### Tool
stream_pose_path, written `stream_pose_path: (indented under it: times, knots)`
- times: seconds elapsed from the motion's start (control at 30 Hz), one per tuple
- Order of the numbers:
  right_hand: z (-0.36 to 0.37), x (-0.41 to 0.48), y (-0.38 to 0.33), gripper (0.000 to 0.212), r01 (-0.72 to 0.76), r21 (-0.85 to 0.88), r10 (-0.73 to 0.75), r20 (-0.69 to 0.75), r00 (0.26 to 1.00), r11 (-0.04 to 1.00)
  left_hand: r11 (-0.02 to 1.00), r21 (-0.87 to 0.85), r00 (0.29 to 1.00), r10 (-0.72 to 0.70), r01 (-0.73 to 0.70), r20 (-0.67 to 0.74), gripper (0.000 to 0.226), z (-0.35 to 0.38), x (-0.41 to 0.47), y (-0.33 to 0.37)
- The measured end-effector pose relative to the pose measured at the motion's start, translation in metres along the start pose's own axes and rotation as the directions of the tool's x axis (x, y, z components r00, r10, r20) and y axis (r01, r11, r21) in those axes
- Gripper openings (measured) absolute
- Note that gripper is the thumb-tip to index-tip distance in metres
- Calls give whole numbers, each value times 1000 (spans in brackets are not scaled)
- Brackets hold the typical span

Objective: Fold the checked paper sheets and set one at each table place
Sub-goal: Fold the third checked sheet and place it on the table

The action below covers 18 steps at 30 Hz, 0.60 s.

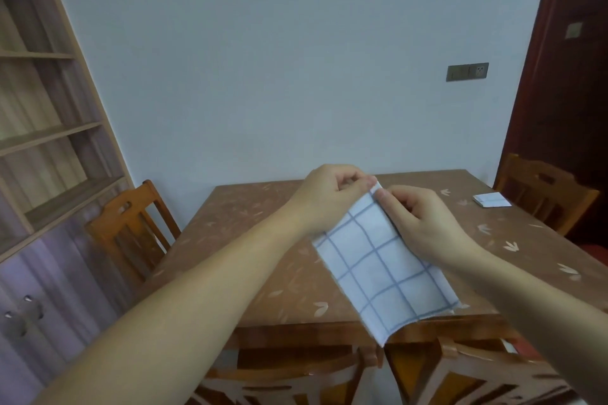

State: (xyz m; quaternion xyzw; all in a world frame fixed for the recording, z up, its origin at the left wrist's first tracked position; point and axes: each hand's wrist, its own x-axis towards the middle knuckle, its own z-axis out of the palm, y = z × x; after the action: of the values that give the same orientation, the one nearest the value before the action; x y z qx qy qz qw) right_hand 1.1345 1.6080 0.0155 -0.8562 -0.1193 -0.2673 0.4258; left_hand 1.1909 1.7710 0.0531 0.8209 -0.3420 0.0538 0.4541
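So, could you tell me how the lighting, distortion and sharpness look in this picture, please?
Head view: the light is soft and flat, with no glare on the table; wide-angle distortion tilts the bookshelf and door at the edges; the checked sheet and the left hand and right hand pinching it are reasonably sharp; the small folded sheet at far right looks soft.

held sheet (385, 273) hangs over the near edge of the table (256, 240); folded sheet (492, 200) lies far right.
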Motion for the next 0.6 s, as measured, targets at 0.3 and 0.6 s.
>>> stream_pose_path:
  times: [0.3,0.6]
  knots:
    - [-7,-18,11,31,-130,-12,130,31,991,991,997,42,979,-58,68,-196,26,-18,4,-18]
    - [-18,-21,6,32,-179,-20,180,113,977,984,996,49,981,-62,72,-183,28,-21,0,-25]
